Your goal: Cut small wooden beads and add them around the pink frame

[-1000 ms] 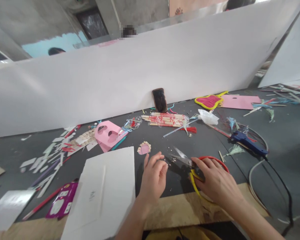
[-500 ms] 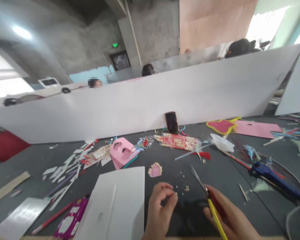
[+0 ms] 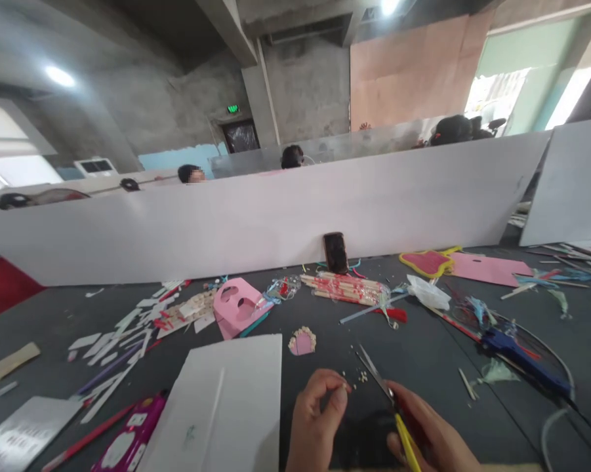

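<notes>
Head view, left hand: the left hand (image 3: pixel 317 419) is low in the middle, thumb and forefinger pinched together at the tips; if a tiny thing sits between them, it is too small to tell.
Head view, right hand: the right hand (image 3: pixel 430 439) is at the bottom edge, fingers closed around the handles of the scissors (image 3: pixel 388 410).
Head view, scissors: yellow and red handles inside the right hand, metal blades together and pointing up and to the left, above the dark table (image 3: pixel 423 354).
Head view, beads: a few small pale beads (image 3: pixel 359 375) lie on the table just beside the blade tip and near the left fingertips.
Head view, pink piece: a small pink piece with a beaded rim (image 3: pixel 302 341) lies beyond the left hand, next to the corner of the white sheet (image 3: pixel 226 406).
Head view, right side: a blue glue gun (image 3: pixel 521 354) lies well apart from the right hand, with a cable around it.
Head view, far side: a bag of sticks (image 3: pixel 349 288) and a dark phone (image 3: pixel 335 252) leaning on the white board (image 3: pixel 275 216).
Head view, left side: a pink folded card (image 3: pixel 239 305) and paper strips (image 3: pixel 122 328).
</notes>
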{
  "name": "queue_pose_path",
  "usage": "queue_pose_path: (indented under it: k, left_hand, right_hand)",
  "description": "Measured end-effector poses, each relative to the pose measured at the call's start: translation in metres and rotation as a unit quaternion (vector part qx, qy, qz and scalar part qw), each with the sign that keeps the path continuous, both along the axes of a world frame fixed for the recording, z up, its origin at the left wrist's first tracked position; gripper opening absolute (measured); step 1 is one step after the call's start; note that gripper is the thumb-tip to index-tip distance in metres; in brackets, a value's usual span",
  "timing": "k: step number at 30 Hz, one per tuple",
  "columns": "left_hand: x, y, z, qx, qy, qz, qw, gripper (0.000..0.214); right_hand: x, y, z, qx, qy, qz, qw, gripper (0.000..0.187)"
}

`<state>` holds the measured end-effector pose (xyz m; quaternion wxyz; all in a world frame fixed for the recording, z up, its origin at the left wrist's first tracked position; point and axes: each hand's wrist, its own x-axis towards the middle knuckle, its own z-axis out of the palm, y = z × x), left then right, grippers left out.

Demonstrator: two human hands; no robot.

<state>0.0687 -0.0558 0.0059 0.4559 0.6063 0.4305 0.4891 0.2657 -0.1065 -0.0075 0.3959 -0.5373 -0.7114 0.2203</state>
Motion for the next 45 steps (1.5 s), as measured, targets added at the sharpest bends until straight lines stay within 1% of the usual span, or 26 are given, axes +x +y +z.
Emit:
queue_pose_path:
  k: [2, 4, 7, 9, 13, 17, 24, 27, 29, 33, 38, 45]
  left_hand:
    - [-0.001, -0.003, 0.007, -0.049, -0.015, 0.006, 0.999, 0.031]
    - [-0.001, -0.004, 0.010, -0.074, -0.025, 0.008, 0.997, 0.030]
    - [0.000, -0.007, 0.010, -0.076, -0.029, 0.000, 0.997, 0.029]
    - [-0.001, -0.008, 0.007, -0.070, -0.034, -0.009, 0.997, 0.027]
    - [-0.003, -0.008, 0.003, -0.049, -0.026, -0.011, 0.998, 0.023]
    - [-0.003, -0.009, 0.003, -0.029, -0.018, -0.009, 0.999, 0.023]
    - [-0.005, -0.008, 0.003, -0.028, -0.003, -0.003, 1.000, 0.021]
    - [-0.006, -0.007, 0.002, -0.043, 0.001, -0.006, 0.999, 0.021]
    - [-0.006, -0.006, 0.001, -0.049, 0.004, -0.005, 0.999, 0.021]
    - [-0.007, -0.004, -0.001, -0.033, 0.014, -0.012, 0.999, 0.018]
    - [-0.008, -0.004, 0.000, -0.024, 0.029, -0.017, 0.999, 0.020]
    - [-0.007, -0.007, 0.000, -0.032, 0.035, -0.006, 0.999, 0.021]
  right_hand:
    - [-0.005, -0.006, 0.011, -0.029, -0.004, 0.005, 1.000, 0.041]
    - [-0.009, -0.009, 0.018, -0.034, -0.034, 0.000, 0.999, 0.041]
    - [-0.013, -0.012, 0.023, -0.011, -0.119, -0.011, 0.993, 0.041]
    - [-0.016, -0.013, 0.025, 0.007, -0.170, -0.006, 0.985, 0.042]
    - [-0.020, -0.013, 0.029, 0.022, -0.225, -0.001, 0.974, 0.045]
    - [-0.022, -0.011, 0.034, 0.020, -0.237, 0.006, 0.971, 0.044]
    - [-0.022, -0.007, 0.034, 0.031, -0.257, 0.023, 0.966, 0.045]
    - [-0.021, -0.007, 0.033, 0.030, -0.261, 0.038, 0.964, 0.045]
    - [-0.021, -0.006, 0.033, 0.026, -0.261, 0.049, 0.964, 0.045]
    - [-0.022, -0.004, 0.034, 0.006, -0.255, 0.057, 0.965, 0.043]
    - [-0.023, -0.003, 0.030, 0.003, -0.257, 0.058, 0.965, 0.041]
    - [-0.022, -0.005, 0.023, 0.011, -0.260, 0.074, 0.963, 0.038]
